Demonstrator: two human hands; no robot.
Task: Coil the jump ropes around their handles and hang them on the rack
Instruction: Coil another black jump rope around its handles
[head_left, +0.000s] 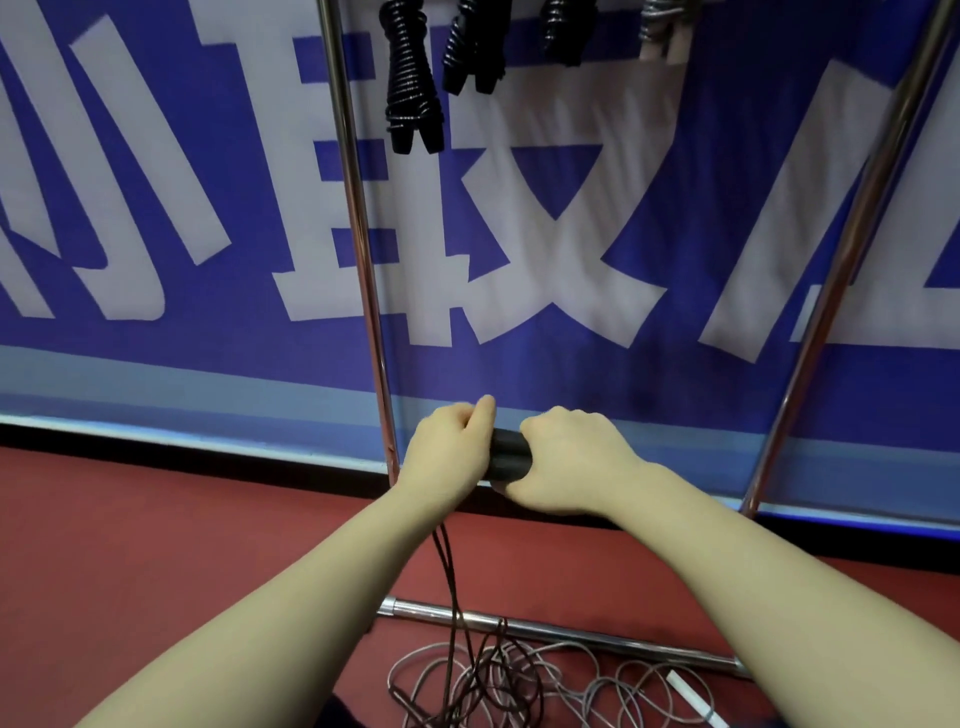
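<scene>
In the middle of the frame the person holds the black cylindrical handles (511, 460), two of them lying together crosswise, in front of the foot of the rack. The left hand (451, 451) grips their left end, fingers curled in and the thumb (484, 408) sticking up over the top. The right hand (571, 462) wraps the right end from above, its fingers curled round the far side where I cannot see the tips. From under the left hand a thin dark cord (448, 571) drops straight to the red floor (156, 545) and runs into a loose tangle at the bottom centre of the frame. It mixes there with a pale grey rope (582, 686) lying in wide loops, whose white handle (693, 699) rests at the lower right. The chrome tube rack (358, 234) stands just beyond the hands: one upright left of centre, another (852, 249) leaning in from the right, and a bottom bar (545, 631) on the floor just behind the tangle. Along the top edge hang ropes already wound on their handles: three black coiled bundles (410, 88) and, to their right, one grey coiled bundle (658, 26). Behind everything stretches a blue banner with large white characters (519, 249).
</scene>
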